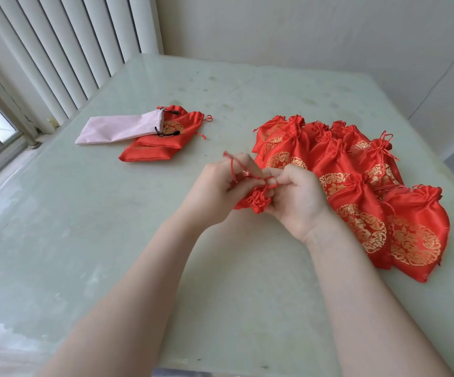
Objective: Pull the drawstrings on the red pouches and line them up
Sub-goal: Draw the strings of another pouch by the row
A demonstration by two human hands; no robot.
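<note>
Mostly done: many cinched pouches (356, 186) are lined up at right; one red pouch (255, 201) is held mid-table, drawstring (232, 165) pinched by left hand (217, 186) & right hand (296, 197); two flat pouches (163, 142) are left.

both hands (250, 191) gripping red pouch (255, 200), drawstrings (250, 176)

The surface (90, 240) lies bare on the near left and between the forearms. On the right, a row of red pouches (356, 186) fills the far-to-near stretch. Far left, two red pouches (163, 145) under a pink pouch (117, 129) lie near the blinds (65, 50); the gap between the groups seems passable.
</note>
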